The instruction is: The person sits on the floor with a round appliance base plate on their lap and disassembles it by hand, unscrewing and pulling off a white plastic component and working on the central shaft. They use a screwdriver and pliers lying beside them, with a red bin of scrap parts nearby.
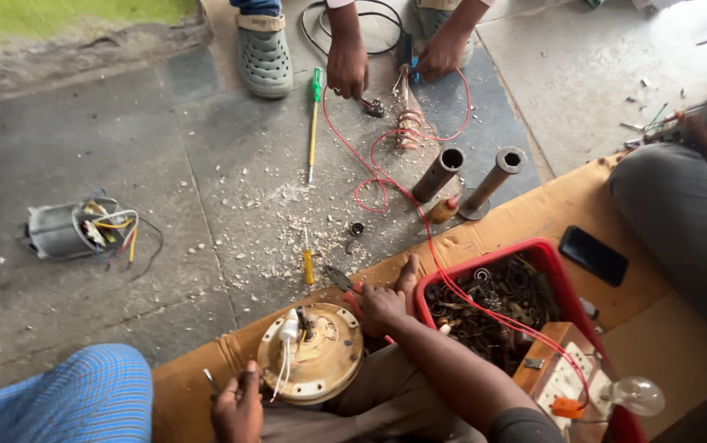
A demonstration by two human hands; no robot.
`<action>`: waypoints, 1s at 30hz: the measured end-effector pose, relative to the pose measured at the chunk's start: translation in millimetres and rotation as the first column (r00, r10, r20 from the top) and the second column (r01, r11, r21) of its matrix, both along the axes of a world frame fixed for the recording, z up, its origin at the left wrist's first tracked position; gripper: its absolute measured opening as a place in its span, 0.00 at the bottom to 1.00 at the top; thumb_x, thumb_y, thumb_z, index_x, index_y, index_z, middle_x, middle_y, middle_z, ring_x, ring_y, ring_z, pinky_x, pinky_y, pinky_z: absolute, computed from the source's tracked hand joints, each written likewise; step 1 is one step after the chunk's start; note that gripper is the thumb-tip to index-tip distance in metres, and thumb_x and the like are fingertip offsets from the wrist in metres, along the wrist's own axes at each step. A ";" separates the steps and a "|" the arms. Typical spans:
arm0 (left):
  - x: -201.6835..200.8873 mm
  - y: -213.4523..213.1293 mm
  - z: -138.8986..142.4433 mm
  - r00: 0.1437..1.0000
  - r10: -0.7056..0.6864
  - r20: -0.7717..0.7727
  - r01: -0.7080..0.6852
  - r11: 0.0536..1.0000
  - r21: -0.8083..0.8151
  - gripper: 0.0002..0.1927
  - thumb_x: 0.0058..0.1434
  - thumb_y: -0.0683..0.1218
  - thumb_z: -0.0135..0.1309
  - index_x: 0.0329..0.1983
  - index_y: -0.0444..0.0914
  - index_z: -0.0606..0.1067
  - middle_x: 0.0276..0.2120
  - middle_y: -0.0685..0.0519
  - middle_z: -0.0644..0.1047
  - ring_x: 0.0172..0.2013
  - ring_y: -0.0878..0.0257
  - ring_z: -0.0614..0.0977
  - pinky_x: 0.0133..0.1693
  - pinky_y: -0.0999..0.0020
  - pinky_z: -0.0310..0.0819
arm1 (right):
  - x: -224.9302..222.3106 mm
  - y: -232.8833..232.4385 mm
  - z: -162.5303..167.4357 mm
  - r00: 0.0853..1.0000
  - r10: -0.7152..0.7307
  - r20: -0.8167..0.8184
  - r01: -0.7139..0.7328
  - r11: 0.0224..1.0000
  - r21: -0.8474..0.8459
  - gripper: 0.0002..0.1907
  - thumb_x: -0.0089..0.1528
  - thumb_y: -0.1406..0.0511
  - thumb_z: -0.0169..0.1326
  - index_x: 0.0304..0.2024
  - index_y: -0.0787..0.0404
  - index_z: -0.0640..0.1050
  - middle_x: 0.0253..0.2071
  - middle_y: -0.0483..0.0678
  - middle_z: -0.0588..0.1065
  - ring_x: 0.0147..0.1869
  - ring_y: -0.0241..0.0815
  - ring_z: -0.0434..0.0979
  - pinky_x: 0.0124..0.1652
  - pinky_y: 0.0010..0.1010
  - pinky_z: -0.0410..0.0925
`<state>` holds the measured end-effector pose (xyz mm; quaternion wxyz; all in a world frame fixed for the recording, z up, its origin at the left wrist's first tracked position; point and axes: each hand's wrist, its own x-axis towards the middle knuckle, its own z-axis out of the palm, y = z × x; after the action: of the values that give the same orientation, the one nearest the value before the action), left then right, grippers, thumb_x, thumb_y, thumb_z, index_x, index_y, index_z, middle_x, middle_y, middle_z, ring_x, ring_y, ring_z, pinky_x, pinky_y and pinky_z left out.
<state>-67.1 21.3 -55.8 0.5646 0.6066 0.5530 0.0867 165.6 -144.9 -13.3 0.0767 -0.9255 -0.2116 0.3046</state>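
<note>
Concrete floor (pixel 124 148) strewn with chips fills the frame; at lower centre a round tan motor housing (pixel 311 353) rests on the person's lap. Right hand (pixel 384 305) is clamped on red-handled pliers (pixel 345 285) just above it. Left hand (pixel 237 406), fingers curled loosely, touches its lower-left edge. A red crate (pixel 552 271) of metal parts sits right.
</note>
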 end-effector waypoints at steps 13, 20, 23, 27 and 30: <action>-10.7 -0.3 0.2 0.982 0.080 0.174 -0.069 0.995 -0.066 0.15 0.68 0.50 0.55 0.41 0.32 0.81 0.32 0.55 0.82 0.32 0.71 0.79 0.33 0.74 0.71 | -3.7 -0.5 1.7 1.000 -0.018 0.019 0.018 1.000 0.022 0.33 0.66 0.40 0.42 0.54 0.59 0.72 0.48 0.58 0.79 0.53 0.62 0.79 0.51 0.57 0.65; -16.9 2.8 -6.3 0.977 0.082 0.194 -0.069 0.995 -0.074 0.15 0.70 0.49 0.53 0.39 0.32 0.80 0.32 0.54 0.82 0.31 0.69 0.79 0.33 0.73 0.71 | -3.1 -1.7 -9.2 0.998 -0.059 0.000 0.059 0.996 0.065 0.30 0.65 0.41 0.45 0.55 0.56 0.74 0.47 0.58 0.79 0.54 0.61 0.78 0.51 0.57 0.65; -19.4 2.6 -11.7 0.981 0.074 0.182 -0.063 0.996 -0.066 0.15 0.70 0.50 0.53 0.39 0.32 0.80 0.32 0.54 0.81 0.31 0.70 0.78 0.34 0.73 0.71 | -3.8 -4.4 -12.8 0.997 -0.074 0.014 0.072 0.992 0.101 0.28 0.64 0.43 0.48 0.55 0.55 0.75 0.49 0.57 0.79 0.54 0.61 0.78 0.50 0.57 0.65; -21.6 2.2 -15.8 0.985 0.053 0.167 -0.045 0.998 -0.048 0.15 0.69 0.50 0.54 0.40 0.32 0.81 0.31 0.54 0.81 0.31 0.70 0.77 0.34 0.73 0.71 | -2.9 -5.8 -20.3 0.997 -0.075 -0.031 0.077 0.995 0.068 0.28 0.63 0.44 0.50 0.55 0.55 0.74 0.51 0.58 0.77 0.56 0.60 0.77 0.51 0.56 0.65; -22.0 2.0 -16.2 0.988 0.028 0.149 -0.025 0.999 -0.021 0.16 0.69 0.50 0.55 0.40 0.31 0.81 0.30 0.54 0.80 0.31 0.69 0.77 0.34 0.73 0.71 | -1.5 -4.9 -19.9 0.995 -0.090 -0.037 0.094 0.990 0.101 0.27 0.63 0.45 0.52 0.56 0.54 0.75 0.53 0.56 0.78 0.58 0.57 0.77 0.54 0.49 0.68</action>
<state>-89.1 23.3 -72.0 0.6088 0.5855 0.5182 0.1341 164.1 -149.8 -33.2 0.1416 -0.9240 -0.1828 0.3046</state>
